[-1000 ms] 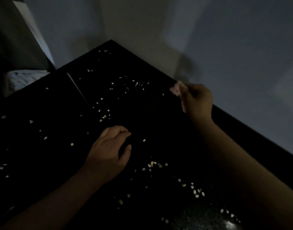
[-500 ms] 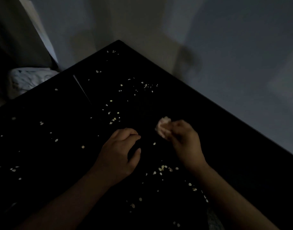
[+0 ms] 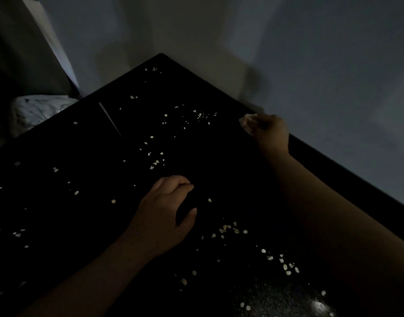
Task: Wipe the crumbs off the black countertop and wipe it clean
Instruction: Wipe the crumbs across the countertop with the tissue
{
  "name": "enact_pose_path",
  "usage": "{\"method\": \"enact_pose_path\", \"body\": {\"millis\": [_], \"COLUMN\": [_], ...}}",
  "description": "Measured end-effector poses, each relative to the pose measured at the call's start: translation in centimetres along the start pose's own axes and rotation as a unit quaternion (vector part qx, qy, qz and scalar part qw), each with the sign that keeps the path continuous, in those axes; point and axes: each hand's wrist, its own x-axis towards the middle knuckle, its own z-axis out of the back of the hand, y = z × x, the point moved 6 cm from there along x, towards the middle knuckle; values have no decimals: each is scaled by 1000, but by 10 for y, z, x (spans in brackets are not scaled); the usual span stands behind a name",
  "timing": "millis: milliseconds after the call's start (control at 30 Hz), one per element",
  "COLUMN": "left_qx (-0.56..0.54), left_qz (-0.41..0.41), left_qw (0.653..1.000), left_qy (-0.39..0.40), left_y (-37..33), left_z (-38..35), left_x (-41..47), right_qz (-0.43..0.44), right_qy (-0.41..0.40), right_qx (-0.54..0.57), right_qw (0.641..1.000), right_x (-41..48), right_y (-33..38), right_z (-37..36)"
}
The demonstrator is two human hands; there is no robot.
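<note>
Head view of a dimly lit black countertop [image 3: 59, 225], described from its near edge outward.

Nearest, at 5 o'clock in the view, a speckled patch of glare [image 3: 285, 298] lies on the surface. Pale crumbs [image 3: 285, 267] form a loose band just beyond it.

A second cluster of crumbs [image 3: 228, 228] sits near the centre, at 3 o'clock from the left hand [image 3: 164, 213]. That hand rests on the countertop at mid-view. Its fingers are loosely curled into a cupped arch and the thumb stands apart from them. The dim light hides the hollow under the palm. Single crumbs are strewn at 9 o'clock from this hand, across the left part of the surface.

Farther out, at 12 o'clock from the left hand, lies a small tight group of crumbs [image 3: 155, 163]. A thin pale strip [image 3: 110, 121] crosses the countertop at 11 o'clock.

The right forearm reaches from 4 o'clock toward the far right edge of the countertop. There the right hand [image 3: 270, 133] has its fingers closed around a pale crumpled wad [image 3: 246, 123]. The wad juts out at the 9 o'clock side of the fist, at the surface edge. Whether it touches the surface cannot be told. More crumbs [image 3: 202, 115] lie just at 9 o'clock from the wad, and a few lie near the far corner.

Beyond the countertop stand a grey wall [image 3: 310, 65] and, at 10 o'clock, a white crumpled bundle [image 3: 38, 108].
</note>
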Motion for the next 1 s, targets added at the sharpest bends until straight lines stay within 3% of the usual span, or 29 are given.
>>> {"method": "enact_pose_path", "body": {"millis": [167, 300, 433, 767, 1000], "left_qx": [-40, -33, 27, 89, 93], "left_qz": [22, 36, 52, 137, 99], "left_qw": [998, 996, 996, 984, 990], "left_qy": [-30, -74, -74, -65, -47], "left_y": [0, 11, 35, 96, 102], "left_z": [6, 27, 46, 58, 59], "left_x": [1, 3, 10, 32, 34], "right_qz": [102, 30, -4, -3, -9], "right_qy": [68, 143, 55, -30, -46], "right_qx": [41, 101, 154, 16, -14], "right_qw": [992, 984, 986, 999, 999], "right_x": [-81, -140, -115, 35, 69], "right_y": [33, 29, 31, 36, 31], "right_z": [-15, -6, 17, -23, -39]}}
